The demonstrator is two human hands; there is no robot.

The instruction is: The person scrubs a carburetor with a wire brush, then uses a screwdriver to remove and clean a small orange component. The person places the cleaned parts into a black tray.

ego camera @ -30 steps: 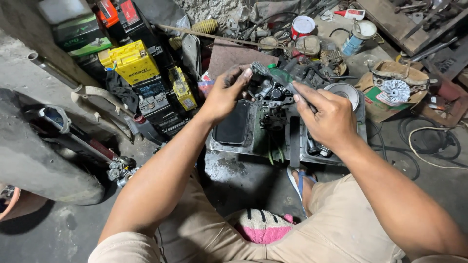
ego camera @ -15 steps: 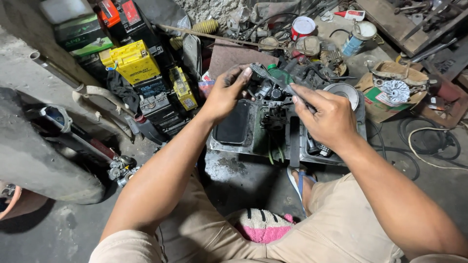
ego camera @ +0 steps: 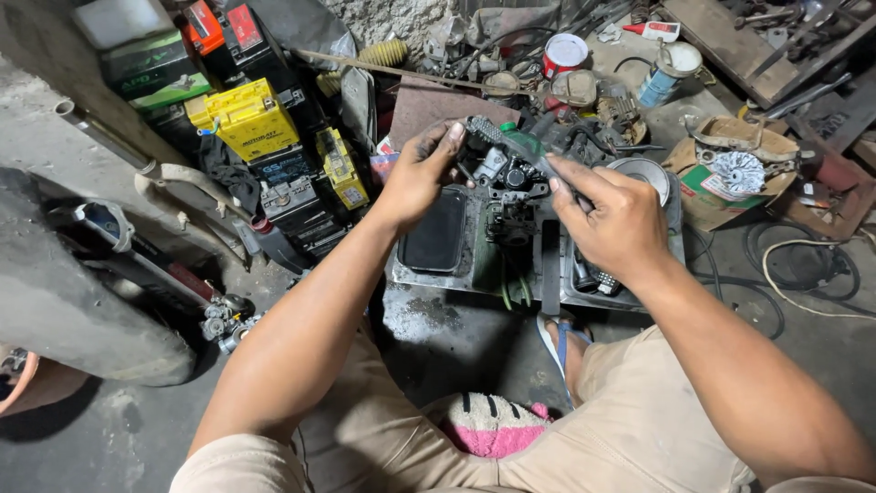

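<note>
Far out to the left of my left hand lies a grey exhaust pipe [ego camera: 73,292], with a small metal fitting [ego camera: 224,319] on the concrete floor [ego camera: 119,429] just beside its end. Up and to the left of that hand is a stack of batteries — a yellow battery [ego camera: 248,119] on top, dark ones below it, and a smaller yellow box [ego camera: 339,167] nearer my wrist.

My left hand [ego camera: 418,175] is clenched around the left side of the carburettor [ego camera: 504,173], thumb up on top and fingers wrapped behind it. The carburettor is a dark, greasy metal block held up between both hands, just above the metal tray [ego camera: 429,278]. In the tray, right under my left hand, sits a black rectangular pad [ego camera: 436,233].

My right hand [ego camera: 616,219] comes in from the other side, forefinger and thumb pinched on a thin green-handled tool [ego camera: 529,151] whose tip touches the top of the carburettor. Below that hand, in the tray, lies a small dark part — too hidden to tell what.

Beyond my right hand stands a red-and-white tin [ego camera: 564,53], and further right a pale blue can [ego camera: 664,73]. Well off to the right rests a silver finned part [ego camera: 737,172] on brown cardboard [ego camera: 707,196], with a coil of pale cable [ego camera: 812,283] on the floor nearer me.
</note>
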